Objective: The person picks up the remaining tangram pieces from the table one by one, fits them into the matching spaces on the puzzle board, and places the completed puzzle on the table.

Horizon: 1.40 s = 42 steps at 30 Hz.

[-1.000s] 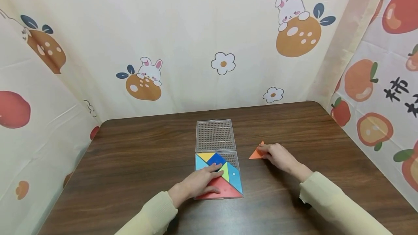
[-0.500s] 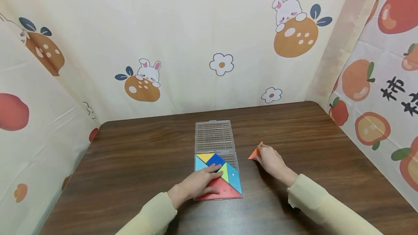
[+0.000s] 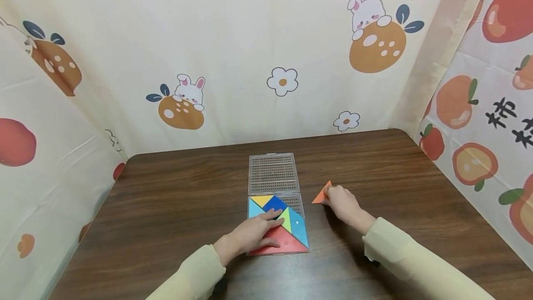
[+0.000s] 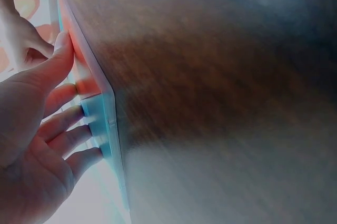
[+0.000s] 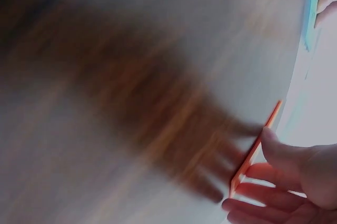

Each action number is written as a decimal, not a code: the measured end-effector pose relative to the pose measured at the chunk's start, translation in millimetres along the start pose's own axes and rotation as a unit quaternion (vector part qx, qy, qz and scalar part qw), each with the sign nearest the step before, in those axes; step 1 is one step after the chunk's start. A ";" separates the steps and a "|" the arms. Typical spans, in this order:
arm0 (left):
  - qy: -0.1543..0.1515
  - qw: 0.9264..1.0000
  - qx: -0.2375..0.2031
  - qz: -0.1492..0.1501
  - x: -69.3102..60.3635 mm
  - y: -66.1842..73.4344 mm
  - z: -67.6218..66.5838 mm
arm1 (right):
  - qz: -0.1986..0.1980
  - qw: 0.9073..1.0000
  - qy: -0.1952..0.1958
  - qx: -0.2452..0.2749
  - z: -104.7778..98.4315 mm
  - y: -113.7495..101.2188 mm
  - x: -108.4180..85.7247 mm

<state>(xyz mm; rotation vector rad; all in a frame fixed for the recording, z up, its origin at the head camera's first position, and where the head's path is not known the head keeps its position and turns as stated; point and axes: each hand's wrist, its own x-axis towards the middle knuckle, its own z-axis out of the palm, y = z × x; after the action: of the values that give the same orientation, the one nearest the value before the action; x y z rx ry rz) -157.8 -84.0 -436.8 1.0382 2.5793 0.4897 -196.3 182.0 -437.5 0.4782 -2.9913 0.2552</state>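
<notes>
An open clear tangram case lies mid-table, its perforated tray (image 3: 294,203) nearest me. In it lie a yellow triangle (image 3: 260,200), a dark blue piece (image 3: 274,203), a light green triangle (image 3: 287,220), a large red triangle (image 3: 291,243) and light blue pieces (image 3: 299,228). My left hand (image 3: 252,234) rests over these pieces with fingers spread. To the right of the case, my right hand (image 3: 343,204) pinches an orange triangle (image 3: 320,196) between thumb and fingers. In the right wrist view the orange triangle (image 5: 256,147) shows edge-on; whether it touches the table, I cannot tell.
The case's perforated lid (image 3: 273,173) lies folded back flat behind the tray. Dark wood table (image 3: 179,198) surrounds the case. A printed curtain (image 3: 237,105) rises along the back and sides. The tray's upper right corner shows bare mesh.
My right hand has closed its pinch on the orange triangle and shifted it slightly left, toward the case. My left hand stays where it was on the pieces.
</notes>
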 end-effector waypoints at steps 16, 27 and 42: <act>0.002 1.000 0.000 0.006 0.5 -1.0 1.1 | -0.198 0.973 -0.076 0.092 -12.7 42.0 4.2; 0.000 1.000 -0.003 0.003 0.6 -0.6 0.6 | -0.173 0.980 -0.056 0.078 -11.4 34.0 -1.8; 0.003 1.000 -0.004 0.007 0.5 -0.8 0.8 | -0.044 0.985 -0.112 0.120 -16.0 -5.6 -31.5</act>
<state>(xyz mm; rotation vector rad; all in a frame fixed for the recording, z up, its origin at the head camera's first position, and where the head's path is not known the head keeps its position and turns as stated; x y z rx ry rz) -158.3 -84.0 -437.9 1.0554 2.5748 0.5072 -163.6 189.2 -425.0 0.7055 -3.1593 0.5964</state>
